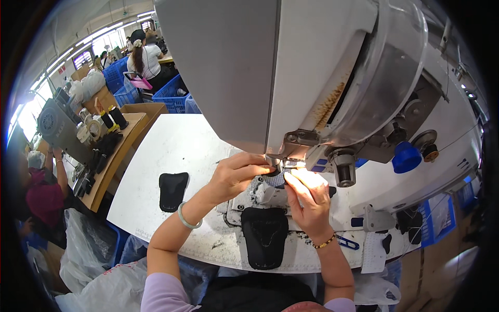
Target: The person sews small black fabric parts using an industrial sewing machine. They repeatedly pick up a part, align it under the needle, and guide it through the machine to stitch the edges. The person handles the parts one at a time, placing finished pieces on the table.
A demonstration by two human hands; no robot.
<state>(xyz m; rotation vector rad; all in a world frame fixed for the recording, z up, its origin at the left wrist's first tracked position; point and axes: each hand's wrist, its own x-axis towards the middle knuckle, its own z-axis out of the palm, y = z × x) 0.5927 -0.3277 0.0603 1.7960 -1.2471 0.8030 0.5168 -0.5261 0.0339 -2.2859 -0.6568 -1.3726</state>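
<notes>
My left hand point(236, 177) reaches in from the left to the lit work spot below the sewing machine point(223, 67). Its thumb and fingers pinch the edge of a small grey and dark fabric piece point(275, 180). On the other side, my right hand point(311, 200) has its fingers bent together against the same piece, which they partly hide. Nearer to me, a black shaped pad point(264, 239) lies at the table's front edge. Another black pad point(173, 191) rests to the left of my left forearm.
The white table point(148, 156) carries dark lint. Blue-handled thread snips point(347, 242) lie beside my right wrist. A blue knob point(406, 157) juts from the machine. Thread cones point(115, 117) stand on a side bench at left. Other people sit farther back near blue crates point(169, 93).
</notes>
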